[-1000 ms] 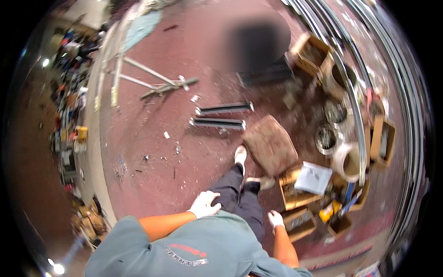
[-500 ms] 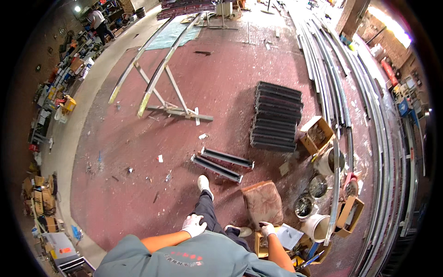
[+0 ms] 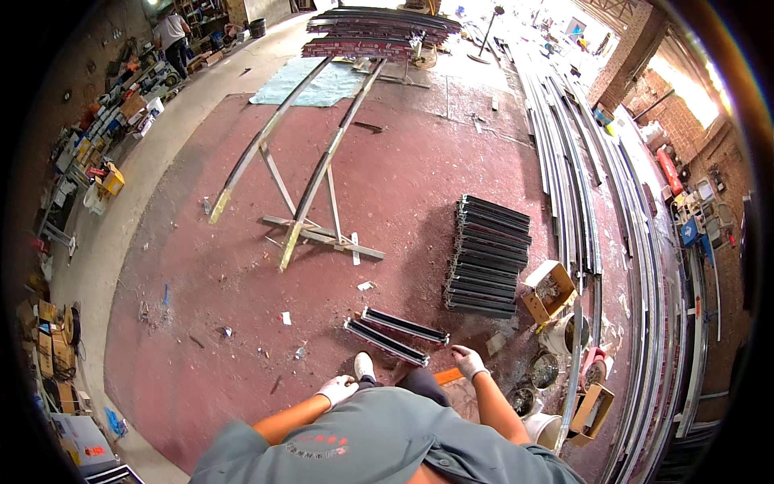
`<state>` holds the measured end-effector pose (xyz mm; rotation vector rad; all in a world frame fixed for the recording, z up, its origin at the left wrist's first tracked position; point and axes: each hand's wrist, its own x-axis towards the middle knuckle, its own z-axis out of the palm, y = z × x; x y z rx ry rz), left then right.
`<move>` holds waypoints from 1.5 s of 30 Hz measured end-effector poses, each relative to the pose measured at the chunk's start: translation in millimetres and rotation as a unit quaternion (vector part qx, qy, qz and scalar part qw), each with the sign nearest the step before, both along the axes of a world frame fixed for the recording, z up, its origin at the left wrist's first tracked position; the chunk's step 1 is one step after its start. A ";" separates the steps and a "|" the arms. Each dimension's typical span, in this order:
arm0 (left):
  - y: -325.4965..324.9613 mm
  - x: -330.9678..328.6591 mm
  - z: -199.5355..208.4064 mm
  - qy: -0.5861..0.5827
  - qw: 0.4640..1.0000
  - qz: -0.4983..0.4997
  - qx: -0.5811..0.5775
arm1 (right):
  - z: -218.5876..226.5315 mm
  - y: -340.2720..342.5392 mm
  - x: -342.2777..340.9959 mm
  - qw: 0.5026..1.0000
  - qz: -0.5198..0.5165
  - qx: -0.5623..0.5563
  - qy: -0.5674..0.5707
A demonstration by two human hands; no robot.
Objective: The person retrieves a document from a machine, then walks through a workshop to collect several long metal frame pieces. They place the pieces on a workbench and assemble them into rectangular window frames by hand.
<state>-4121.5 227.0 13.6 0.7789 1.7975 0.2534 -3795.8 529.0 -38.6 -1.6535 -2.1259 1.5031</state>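
Right hand point(image 3: 469, 361) is swinging ahead, seemingly approaching twelve-o'clock bars point(image 3: 388, 343) — fingers point(image 3: 459, 353) curling loosely, left hand point(image 3: 339, 390) likewise, apparently empty; grasping likely requiring stooping.

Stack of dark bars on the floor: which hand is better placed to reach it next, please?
Probably the right hand: in this view it appears nearer to the stack of dark bars, which lies ahead, toward the person's right. The left hand is lower and farther left, so its reach looks longer.

The red floor point(image 3: 218, 258) (littered with scraps) borders a pale strip point(image 3: 93, 282). Light point(image 3: 684, 90) glares near a brick wall point(image 3: 738, 181).
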 end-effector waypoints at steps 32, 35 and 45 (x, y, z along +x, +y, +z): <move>615.8 -267.7 75.8 0.081 0.981 0.163 0.073 | 2.4 683.2 -265.0 0.990 -0.086 0.044 0.105; 644.5 -292.3 60.5 0.114 0.982 0.121 0.091 | 4.5 723.3 -286.9 0.992 -0.080 0.076 0.060; 860.6 -436.3 8.5 0.030 0.996 0.081 0.037 | -46.5 797.0 -380.6 0.986 0.140 -0.037 -0.086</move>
